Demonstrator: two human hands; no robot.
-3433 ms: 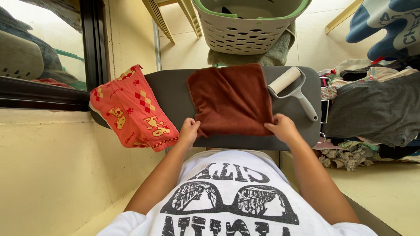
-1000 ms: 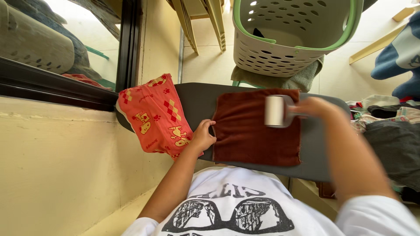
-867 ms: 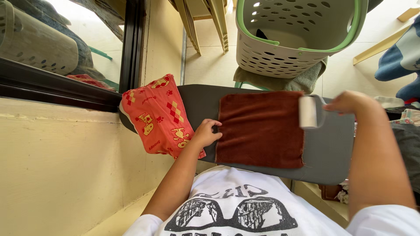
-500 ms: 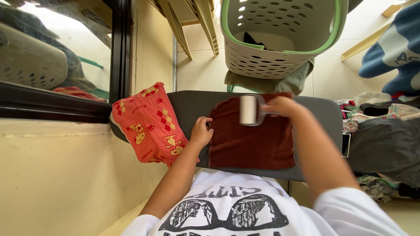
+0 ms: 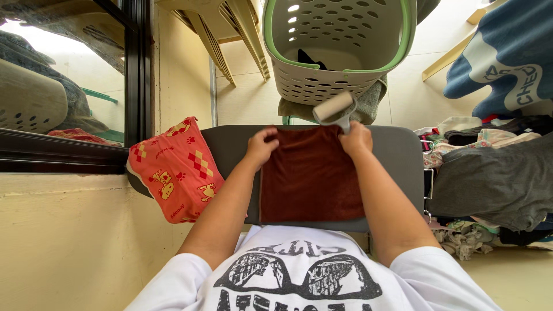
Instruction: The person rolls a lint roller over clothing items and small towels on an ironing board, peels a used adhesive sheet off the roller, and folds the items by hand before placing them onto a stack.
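Both hands sit at the far edge of the brown cloth (image 5: 311, 173), which lies flat on the grey ironing board (image 5: 397, 161) in front of the person. Fingers of the left hand (image 5: 262, 144) curl down onto the cloth's far left corner and pinch or press it there; whether they grip the fabric or only pin it is hard to tell from this angle. Over at the far right corner, the right hand (image 5: 356, 138) is closed around the grey handle of a lint roller (image 5: 334, 107), whose pale cylinder sticks out past the board's far edge while the heel of the hand rests on the cloth. That cloth looks like a small terry or microfibre towel: soft, limp and light, with a napped surface that should grip the board's cover rather than slide freely. It would likely sag and fold under its own weight if lifted by one point, so the two far corners, where the hands already are, seem the sensible places to hold it. By contrast the roller looks light and rigid, best held by its handle, since its sheet is probably tacky. Beyond the hands a perforated laundry basket with a green rim (image 5: 340, 63) stands over a greenish towel. Draped off the board's left end is an orange printed garment (image 5: 175, 167), and a pile of mixed clothes (image 5: 489, 173) lies to the right.
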